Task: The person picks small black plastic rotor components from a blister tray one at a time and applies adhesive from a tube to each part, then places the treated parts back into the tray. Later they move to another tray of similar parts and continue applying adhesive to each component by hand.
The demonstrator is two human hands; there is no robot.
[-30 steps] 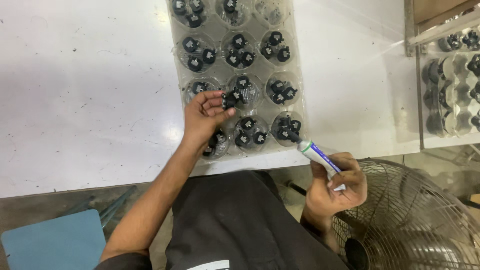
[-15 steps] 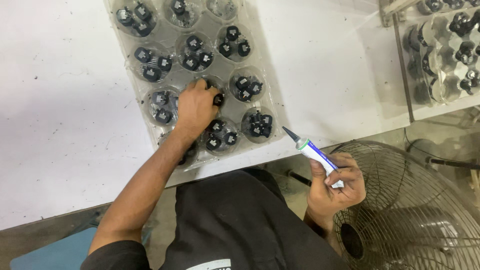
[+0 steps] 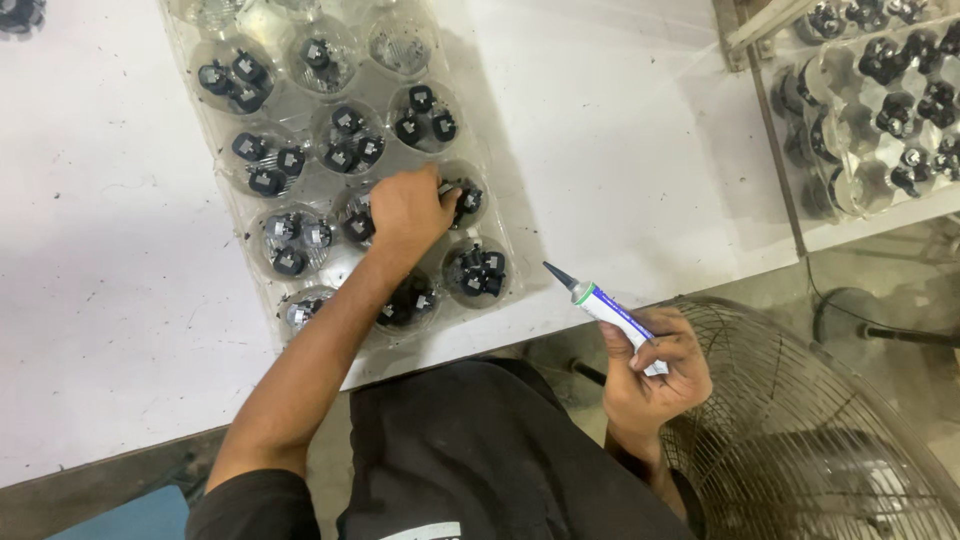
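Left hand (image 3: 410, 210) in tray (image 3: 250, 290); right hand (image 3: 655, 365) grips one tube (image 3: 605, 305).

One head-worn view only, looking steeply down from above the person's own torso. Facing the near edge of a white table (image 3: 620, 150), with a clear compartment tray (image 3: 520, 225) upper centre, close enough for both hands, left hand (image 3: 408, 210) and right hand (image 3: 655, 375). Floor and a wire fan guard (image 3: 830, 430) at lower right. No second view for overlap.
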